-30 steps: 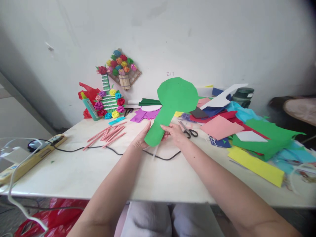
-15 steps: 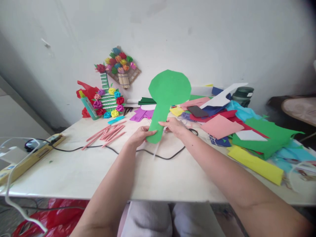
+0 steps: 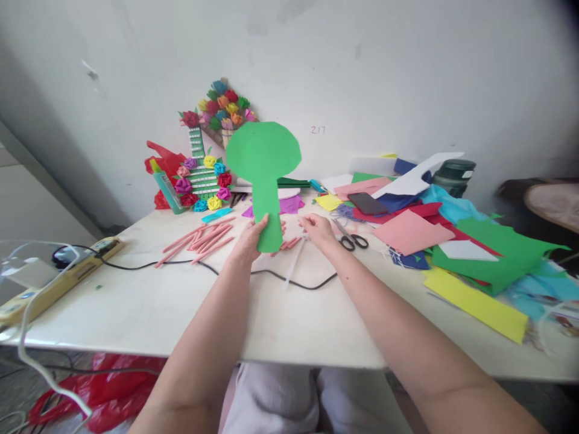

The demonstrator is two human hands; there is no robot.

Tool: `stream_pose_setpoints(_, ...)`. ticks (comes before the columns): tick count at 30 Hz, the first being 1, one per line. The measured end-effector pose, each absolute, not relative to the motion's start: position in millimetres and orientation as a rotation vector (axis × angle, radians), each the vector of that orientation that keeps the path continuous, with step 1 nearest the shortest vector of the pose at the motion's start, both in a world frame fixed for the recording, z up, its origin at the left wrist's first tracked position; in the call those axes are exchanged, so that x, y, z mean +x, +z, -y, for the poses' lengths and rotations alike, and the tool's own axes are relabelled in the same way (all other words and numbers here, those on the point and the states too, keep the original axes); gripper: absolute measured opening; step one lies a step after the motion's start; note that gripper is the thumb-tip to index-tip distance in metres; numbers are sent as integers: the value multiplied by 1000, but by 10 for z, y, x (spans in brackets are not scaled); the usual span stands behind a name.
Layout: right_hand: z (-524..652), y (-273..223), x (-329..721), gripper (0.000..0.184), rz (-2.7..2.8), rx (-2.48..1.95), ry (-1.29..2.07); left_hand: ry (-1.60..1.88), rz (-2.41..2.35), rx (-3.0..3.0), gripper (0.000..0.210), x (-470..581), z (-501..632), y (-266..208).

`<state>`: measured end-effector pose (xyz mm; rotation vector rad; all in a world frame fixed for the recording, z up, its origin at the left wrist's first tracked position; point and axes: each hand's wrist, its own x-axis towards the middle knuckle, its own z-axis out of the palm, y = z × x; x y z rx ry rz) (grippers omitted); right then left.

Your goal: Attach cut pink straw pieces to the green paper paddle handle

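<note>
Green paper cutout (image 3: 266, 178), flat, with a broad rounded head above a straight stem, held raised over the middle of the tabletop (image 3: 316, 337). Its long axis stands nearly upright, head uppermost. The left hand (image 3: 248, 242) is the nearer of the two and grips the stem close to its lower end, thumb on the front face and fingers behind. The right hand (image 3: 320, 230) is just beside the stem, on its right and apart from it, with fingertips drawn together; whether anything is pinched between them cannot be told. Below the right hand, a thin, whitish, translucent stick (image 3: 295, 265) slants toward the front edge, near a thin black cable (image 3: 312, 287). Left of the left hand lies a loose group of slender pink rods (image 3: 210, 237); right of the right hand lie black-handled scissors (image 3: 353, 242). Toward the right edge spread overlapping coloured sheets (image 3: 412, 232), with a dark green lidded bottle (image 3: 453, 178) at the far right. Toward the far left corner stands a green-and-white striped ornament bordered with multicoloured flowers (image 3: 203, 181); a yellowish power strip (image 3: 85, 269) follows the left edge. Beyond the far edge rises a plain grey-white wall (image 3: 384, 72).
</note>
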<state>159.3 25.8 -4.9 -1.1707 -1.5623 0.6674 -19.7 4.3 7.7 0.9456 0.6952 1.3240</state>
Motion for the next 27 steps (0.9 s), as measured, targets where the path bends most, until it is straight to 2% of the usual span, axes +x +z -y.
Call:
stream_pose_setpoints(5,-203,-129,1638,15,1726,-1331,427,1432,-697,908,32,-261,-104,59)
stream_pose_setpoints(8,-119,-131,1560,14,1787,-1290,400,1419,-688,950,36,-239,-110,32)
stream_pose_setpoints(11,-47,-121,1451,16,1755,-1135,568,1410,-706,993,41,-189,-99,24)
stream_pose_setpoints(17,81,-81,1288,33,1536,-990,1157,1428,-683,1063,43,-50,-47,31)
stream_pose_setpoints(21,125,-57,1256,31,1382,-952,1313,1378,-667,1055,46,6,0,68)
stream_pose_setpoints(27,145,-13,1287,32,1271,-829,1493,1327,-524,878,69,-3,30,153)
